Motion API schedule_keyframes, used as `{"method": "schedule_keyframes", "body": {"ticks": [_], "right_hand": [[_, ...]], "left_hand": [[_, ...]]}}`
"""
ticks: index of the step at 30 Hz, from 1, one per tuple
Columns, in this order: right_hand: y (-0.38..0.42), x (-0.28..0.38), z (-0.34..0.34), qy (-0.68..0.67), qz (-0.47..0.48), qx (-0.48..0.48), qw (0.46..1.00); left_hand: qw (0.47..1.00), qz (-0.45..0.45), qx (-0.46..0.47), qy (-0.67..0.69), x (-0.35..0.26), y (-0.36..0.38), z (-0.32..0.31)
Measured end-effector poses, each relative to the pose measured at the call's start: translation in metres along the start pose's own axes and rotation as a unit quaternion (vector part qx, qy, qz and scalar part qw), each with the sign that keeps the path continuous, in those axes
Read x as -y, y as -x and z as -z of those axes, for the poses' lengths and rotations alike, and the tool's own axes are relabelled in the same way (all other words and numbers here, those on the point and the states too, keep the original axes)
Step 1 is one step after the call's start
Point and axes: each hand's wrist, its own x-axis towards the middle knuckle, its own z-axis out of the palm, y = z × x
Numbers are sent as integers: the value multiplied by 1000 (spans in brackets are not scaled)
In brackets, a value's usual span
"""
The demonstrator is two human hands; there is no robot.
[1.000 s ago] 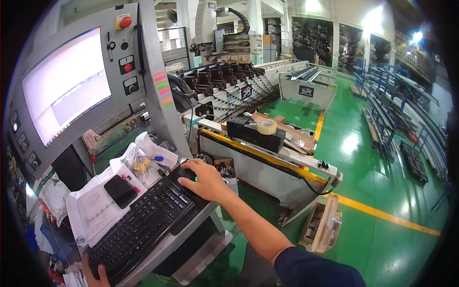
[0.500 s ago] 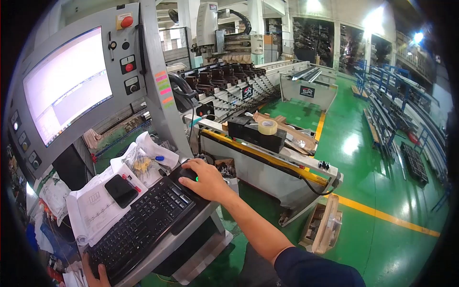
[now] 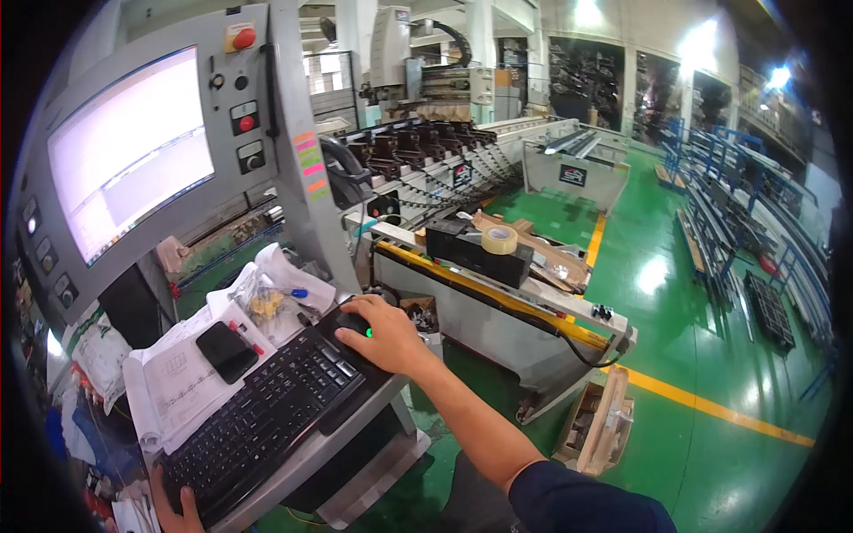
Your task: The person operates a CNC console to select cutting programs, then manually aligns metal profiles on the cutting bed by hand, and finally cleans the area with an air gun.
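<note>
My right hand [image 3: 382, 334] rests over a dark computer mouse [image 3: 348, 325], its fingers wrapped on it and a green light showing at its side. At the bottom left, my left hand [image 3: 176, 508] lies at the near left corner of the black keyboard [image 3: 267, 413], thumb and fingers apart, holding nothing. Behind the keyboard are a black phone [image 3: 226, 352], a red pen [image 3: 249, 338] and printed papers [image 3: 173, 382]. A bright monitor [image 3: 129, 151] stands above them in a grey control panel.
A long machine [image 3: 426, 147] with dark clamps runs behind the desk. A roll of tape [image 3: 499, 239] sits on a black block [image 3: 471, 253] on its frame. An open carton [image 3: 595, 426] stands on the green floor. Blue racks [image 3: 737, 186] hold metal bars at the right.
The view has shifted very slightly. Both hands keep their places at the mouse and the keyboard.
</note>
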Motion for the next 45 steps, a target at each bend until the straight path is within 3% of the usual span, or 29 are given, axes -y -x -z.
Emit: {"method": "schedule_keyframes", "body": {"ticks": [2, 5, 12, 26, 33, 36, 45], "right_hand": [[1, -1, 0, -26, 30, -13, 999], [1, 8, 4, -25, 28, 4, 999], [0, 12, 7, -58, 11, 40, 997], [0, 28, 11, -29, 23, 80, 996], [-2, 17, 10, -93, 73, 52, 992], [-1, 13, 7, -82, 64, 25, 994], [-2, 18, 7, -41, 27, 68, 997]], "left_hand": [[999, 20, -36, -10, 43, 1, -16], [998, 46, -49, 22, 12, 7, -12], [996, -9, -81, -45, 5, 8, -5], [996, 9, -86, -35, 4, 9, -4], [996, 15, -82, -39, 5, 10, -3], [996, 20, -79, -37, 4, 10, -2], [996, 20, -77, -41, 5, 11, -3]]}}
